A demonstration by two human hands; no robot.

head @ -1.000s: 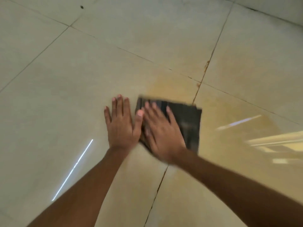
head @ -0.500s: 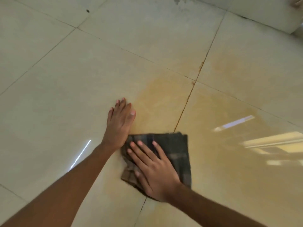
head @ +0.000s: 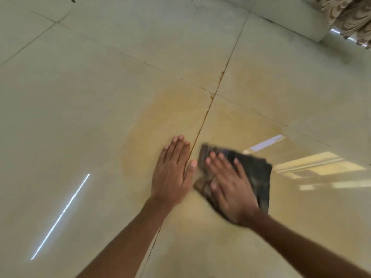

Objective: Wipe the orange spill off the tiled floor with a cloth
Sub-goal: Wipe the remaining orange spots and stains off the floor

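We see the dark cloth [head: 255,173] lying flat on the tiled floor [head: 60,117], just right of the grout line [head: 202,121] & w/in the orange spill [head: 158,125], w/ our right hand [head: 230,189] pressing it down, fingers straight, no grip. Our left hand [head: 172,173] rests flat on the spill just left of the cloth, fingers straight, holding nothing; patterned curtain [head: 349,15] at far right.

1. The dark cloth [head: 255,173] is motion-blurred, so its pattern is unreadable. The right hand [head: 230,189] lies flat over its near left part and hides it.
2. The left forearm [head: 128,237] and right forearm [head: 301,243] are cut off at the bottom edge.
3. A patterned fabric [head: 349,17] is cropped by the top right corner.
4. A dark speck [head: 73,0] at top left is too small to identify.
5. The orange spill [head: 160,121] fades out, leaving its outline unclear.
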